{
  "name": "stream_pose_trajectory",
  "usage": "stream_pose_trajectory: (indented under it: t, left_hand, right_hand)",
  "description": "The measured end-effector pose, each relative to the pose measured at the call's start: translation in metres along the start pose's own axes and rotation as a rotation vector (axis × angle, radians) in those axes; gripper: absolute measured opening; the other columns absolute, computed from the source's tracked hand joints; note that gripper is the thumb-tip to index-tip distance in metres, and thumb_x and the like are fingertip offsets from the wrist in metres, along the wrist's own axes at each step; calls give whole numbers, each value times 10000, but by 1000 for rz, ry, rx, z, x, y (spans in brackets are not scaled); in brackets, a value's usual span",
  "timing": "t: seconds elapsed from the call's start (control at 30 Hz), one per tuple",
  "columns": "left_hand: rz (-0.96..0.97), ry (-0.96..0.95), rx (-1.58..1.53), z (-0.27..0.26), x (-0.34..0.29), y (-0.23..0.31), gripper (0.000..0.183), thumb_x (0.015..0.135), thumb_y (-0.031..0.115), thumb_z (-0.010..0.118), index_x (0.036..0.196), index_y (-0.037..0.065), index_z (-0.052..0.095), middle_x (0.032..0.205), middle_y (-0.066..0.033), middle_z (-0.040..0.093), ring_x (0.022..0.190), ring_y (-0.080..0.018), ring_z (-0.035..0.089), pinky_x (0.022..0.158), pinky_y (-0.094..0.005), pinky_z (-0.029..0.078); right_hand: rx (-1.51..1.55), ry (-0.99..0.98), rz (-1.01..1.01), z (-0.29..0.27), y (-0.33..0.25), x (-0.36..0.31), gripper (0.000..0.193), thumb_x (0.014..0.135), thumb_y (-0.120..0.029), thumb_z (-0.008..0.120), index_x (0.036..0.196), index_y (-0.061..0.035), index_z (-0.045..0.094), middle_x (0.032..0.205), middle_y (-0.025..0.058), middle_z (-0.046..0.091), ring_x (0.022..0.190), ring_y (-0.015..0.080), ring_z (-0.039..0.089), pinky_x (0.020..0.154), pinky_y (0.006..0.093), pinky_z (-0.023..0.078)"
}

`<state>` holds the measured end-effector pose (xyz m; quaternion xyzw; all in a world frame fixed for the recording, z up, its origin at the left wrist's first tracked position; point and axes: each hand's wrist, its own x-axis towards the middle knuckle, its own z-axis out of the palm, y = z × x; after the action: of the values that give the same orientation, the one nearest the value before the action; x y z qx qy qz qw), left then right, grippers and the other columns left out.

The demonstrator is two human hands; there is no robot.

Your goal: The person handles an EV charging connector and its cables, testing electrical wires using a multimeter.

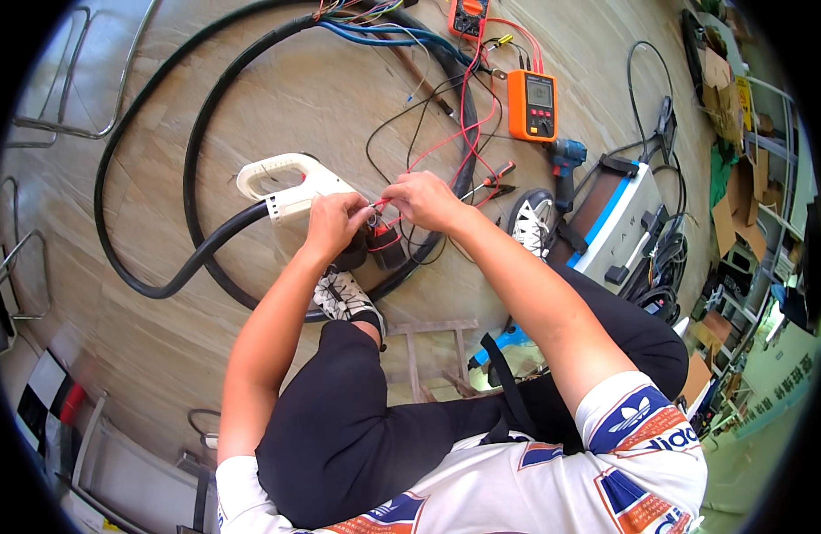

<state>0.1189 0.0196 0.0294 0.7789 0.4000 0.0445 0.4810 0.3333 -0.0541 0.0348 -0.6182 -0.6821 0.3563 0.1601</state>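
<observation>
Left hand [337,222]: pinched shut on a thin red wire [381,206] at the nose of a white charging-gun connector [290,189].
Right hand [426,199]: fingertips closed on the same wire; hands nearly touching.
Connector: on the floor before the person's shoe, its thick black cable [175,267] looped wide around.
Progress, as judged: leads laid out, wire work at the plug end under way, not finished.
Beyond: red test leads [464,125] running to an orange meter [531,104]; blue cordless drill [568,162], untouched.

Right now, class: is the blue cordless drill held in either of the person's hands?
No. The blue cordless drill lies on the floor beside the orange meter, while both hands pinch a red wire.
</observation>
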Motion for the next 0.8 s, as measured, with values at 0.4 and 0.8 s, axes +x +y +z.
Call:
stream_pose_trajectory:
  t: [0.4,0.8]
  left_hand:
    - [170,54,125,9,-1,-5,107,812,165,720,754,102,657,728,-51,641,751,-273,624,696,-425,384]
    - [206,74,154,4,-5,-8,144,834,201,713,752,93,667,713,-69,625,742,-282,605,703,-413,370]
  right_hand:
    - [-114,156,-116,-2,11,-3,166,817,-132,708,977,-93,728,916,119,685,895,331,654,767,433,514]
    - [-81,-25,1179,32,87,-167,354,815,-212,719,1022,57,617,1024,314,669,999,461,656,887,496,542]
